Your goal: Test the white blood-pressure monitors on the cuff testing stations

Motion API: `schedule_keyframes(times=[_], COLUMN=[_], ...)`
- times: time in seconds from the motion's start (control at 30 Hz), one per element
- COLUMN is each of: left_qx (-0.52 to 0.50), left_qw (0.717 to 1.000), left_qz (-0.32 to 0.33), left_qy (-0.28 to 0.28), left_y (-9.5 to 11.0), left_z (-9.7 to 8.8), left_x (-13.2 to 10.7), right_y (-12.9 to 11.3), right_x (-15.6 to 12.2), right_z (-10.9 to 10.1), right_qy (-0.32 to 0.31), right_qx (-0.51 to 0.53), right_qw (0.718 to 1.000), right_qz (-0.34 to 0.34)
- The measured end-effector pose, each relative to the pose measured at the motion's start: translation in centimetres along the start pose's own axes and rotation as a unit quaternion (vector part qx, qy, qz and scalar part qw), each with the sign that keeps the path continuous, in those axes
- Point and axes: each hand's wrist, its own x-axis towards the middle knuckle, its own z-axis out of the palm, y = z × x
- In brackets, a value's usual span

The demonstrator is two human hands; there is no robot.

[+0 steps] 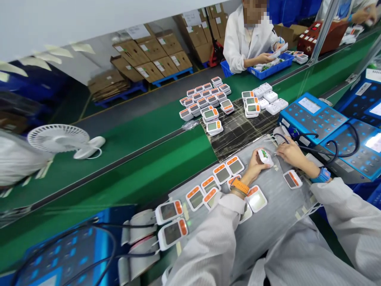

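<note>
My left hand (253, 166), with an orange watch at the wrist, is closed around a white handheld monitor (266, 158). Its end faces up and shows a green patch. Close by on the right, my right hand (290, 153) has its fingers pinched together near thin white leads and a dark cable (281, 137); what lies between the fingertips is too small to make out. Below it, a monitor with a dark screen and orange buttons (292, 179) lies on the grey mat (276, 210). Several similar monitors (222, 173) lie to the left of my left hand, some partly hidden by my forearm.
Blue test boxes (312, 115) with cables stand at the right, another (68, 246) at lower left. Two monitors (169, 211) there connect to cuffs. Stacked monitors (205, 99) fill the green bench beyond. A white fan (59, 138) lies left. A co-worker (238, 43) handles parts over a blue tray (272, 70).
</note>
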Motion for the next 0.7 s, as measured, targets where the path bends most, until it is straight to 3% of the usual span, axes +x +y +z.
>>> schedule_keyframes(times=[0.2, 0.37, 0.7], left_qx=[0.088, 0.096, 0.079], left_qw=[0.996, 0.994, 0.996], left_qz=[0.028, 0.044, 0.024], left_qy=[-0.005, -0.024, -0.032], left_y=[-2.0, -2.1, -2.0], left_z=[-0.7, -0.8, -0.1], left_x=[0.0, -0.1, -0.2], right_y=[-0.6, -1.5, -1.7], right_x=[0.3, 1.0, 1.1], right_z=[0.3, 0.5, 0.5], right_qy=[0.003, -0.004, -0.003], right_qx=[0.042, -0.021, -0.010], right_qw=[0.999, 0.999, 0.999], right_qz=[0.009, 0.031, 0.037])
